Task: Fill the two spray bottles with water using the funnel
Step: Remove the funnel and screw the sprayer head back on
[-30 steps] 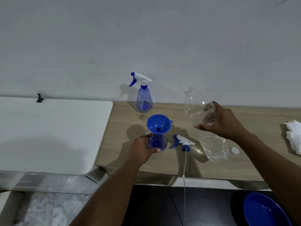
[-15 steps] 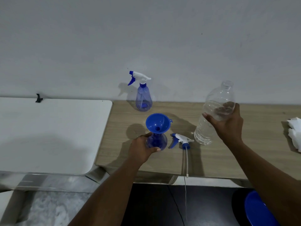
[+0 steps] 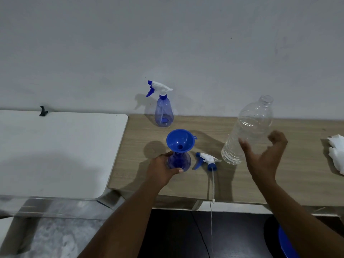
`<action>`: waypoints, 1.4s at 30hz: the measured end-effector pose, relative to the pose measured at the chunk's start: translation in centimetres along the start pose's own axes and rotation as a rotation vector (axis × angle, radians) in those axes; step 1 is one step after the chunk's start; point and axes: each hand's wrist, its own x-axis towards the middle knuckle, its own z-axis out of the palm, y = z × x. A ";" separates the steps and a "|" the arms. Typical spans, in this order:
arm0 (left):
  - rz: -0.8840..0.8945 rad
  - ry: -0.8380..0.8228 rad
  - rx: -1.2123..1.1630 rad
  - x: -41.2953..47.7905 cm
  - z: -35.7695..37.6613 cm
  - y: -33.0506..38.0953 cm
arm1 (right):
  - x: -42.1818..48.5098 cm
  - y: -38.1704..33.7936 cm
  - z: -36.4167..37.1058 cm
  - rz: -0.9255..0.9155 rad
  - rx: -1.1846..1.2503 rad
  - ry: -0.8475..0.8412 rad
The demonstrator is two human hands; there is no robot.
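Observation:
My left hand (image 3: 162, 169) grips a blue spray bottle (image 3: 179, 161) with no head, standing on the wooden table (image 3: 301, 179). A blue funnel (image 3: 180, 140) sits in its neck. Its white and blue spray head (image 3: 207, 161) lies on the table just to the right, its tube hanging past the front edge. A second spray bottle (image 3: 163, 110), head on, stands at the back by the wall. A clear plastic water bottle (image 3: 247, 131), uncapped, stands upright on the table. My right hand (image 3: 264, 157) is open just in front of it, fingers spread, apart from it.
A white table (image 3: 55, 151) adjoins the wooden one on the left. White crumpled tissue (image 3: 337, 151) lies at the right edge. A blue basin (image 3: 286, 244) sits on the floor at lower right. A thin cable (image 3: 201, 237) runs under the table.
My right hand swung the water bottle upright, set it on the table, then let go and drew back open. My left hand stayed on the funnel bottle.

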 end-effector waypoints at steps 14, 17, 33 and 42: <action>-0.134 -0.095 -0.015 0.1 -0.5 0.6 | -1.3 -15.5 10.7 -0.962 -1.004 -1.160; -0.122 -0.093 0.073 0.1 -0.8 0.6 | 0.1 -16.5 11.2 -0.874 -0.955 -1.213; 0.003 -0.025 0.038 -0.2 -1.0 -1.3 | -1.1 -2.3 15.0 0.175 -0.282 -0.698; 0.014 -0.024 0.033 -0.1 -1.0 -1.6 | -1.4 -0.2 14.8 0.104 -0.546 -0.796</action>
